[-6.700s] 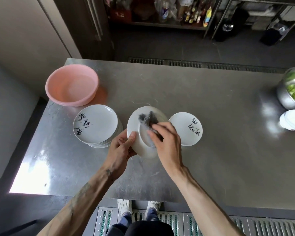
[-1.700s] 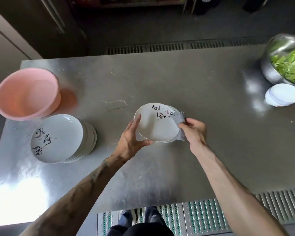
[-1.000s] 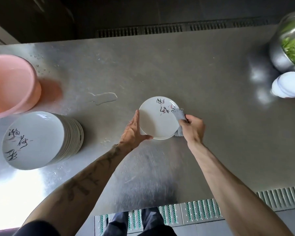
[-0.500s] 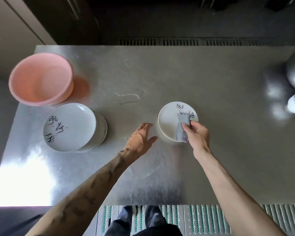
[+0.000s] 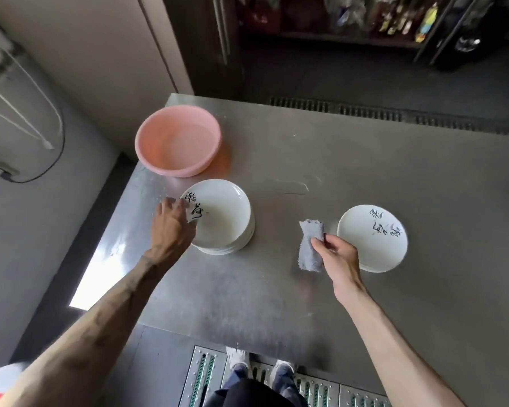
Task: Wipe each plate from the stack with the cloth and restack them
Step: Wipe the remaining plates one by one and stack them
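1. Since half a second earlier, the left hand [image 5: 174, 227] had crossed from the bare tabletop to the tall stack of white round ceramic plates [image 5: 243, 243], and the right hand [image 5: 335, 257] had drawn off the right-hand plates.
2. Left fingers curled over the near-left rim of the top plate [image 5: 222, 220], which bears black brush lettering, with the thumb on its inner face, pinching it. The plate lay on its stack.
3. The right hand pinched a bunched grey terry cloth [image 5: 309, 249] between thumb and fingers, just left of the short pile of white lettered plates [image 5: 372, 239].
4. Both plate piles sat well apart on the brushed stainless steel table [image 5: 394, 160].
5. A pink round plastic basin [image 5: 178, 141] stood just behind the tall stack; what it held could not be told.
6. A small water puddle [image 5: 291, 188] lay between the piles, farther back.
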`<state>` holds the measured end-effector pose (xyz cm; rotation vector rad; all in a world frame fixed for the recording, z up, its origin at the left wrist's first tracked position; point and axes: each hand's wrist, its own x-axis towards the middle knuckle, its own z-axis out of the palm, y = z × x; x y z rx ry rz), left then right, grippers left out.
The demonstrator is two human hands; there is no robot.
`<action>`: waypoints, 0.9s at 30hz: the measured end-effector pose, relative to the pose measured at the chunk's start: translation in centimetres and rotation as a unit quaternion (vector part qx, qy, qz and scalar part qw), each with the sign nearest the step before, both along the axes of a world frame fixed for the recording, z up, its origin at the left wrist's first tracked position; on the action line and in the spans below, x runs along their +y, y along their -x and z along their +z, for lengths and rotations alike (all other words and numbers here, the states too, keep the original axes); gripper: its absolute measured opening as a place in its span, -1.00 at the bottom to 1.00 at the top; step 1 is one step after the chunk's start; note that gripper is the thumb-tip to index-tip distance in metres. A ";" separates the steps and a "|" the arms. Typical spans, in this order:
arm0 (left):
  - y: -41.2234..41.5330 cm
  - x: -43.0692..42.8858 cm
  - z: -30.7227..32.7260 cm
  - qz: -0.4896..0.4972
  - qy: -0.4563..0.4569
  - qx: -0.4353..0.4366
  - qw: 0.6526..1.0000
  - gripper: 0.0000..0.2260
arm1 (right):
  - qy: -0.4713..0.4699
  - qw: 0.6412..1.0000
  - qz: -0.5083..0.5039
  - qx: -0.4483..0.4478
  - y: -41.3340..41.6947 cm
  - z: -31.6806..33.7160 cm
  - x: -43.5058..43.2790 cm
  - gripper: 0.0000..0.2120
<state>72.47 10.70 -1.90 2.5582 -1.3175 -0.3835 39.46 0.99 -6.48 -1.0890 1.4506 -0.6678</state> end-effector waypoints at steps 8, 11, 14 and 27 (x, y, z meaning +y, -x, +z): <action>-2.0 -1.0 -0.8 0.057 0.042 0.073 0.995 -0.70 | -0.003 1.000 0.001 0.004 -1.6 0.5 1.5 -0.82; -1.8 -0.8 -0.9 0.070 0.054 0.067 0.994 -0.74 | -0.001 1.000 0.000 0.006 -1.7 0.6 1.8 -0.80; -2.0 -0.7 -0.8 0.086 0.068 0.092 0.990 -0.75 | -0.003 1.000 -0.003 0.010 -1.8 0.7 2.0 -0.79; -2.0 -0.4 0.4 0.266 0.126 0.306 0.905 -0.65 | 0.003 1.000 0.002 0.027 -1.4 1.1 2.4 -0.79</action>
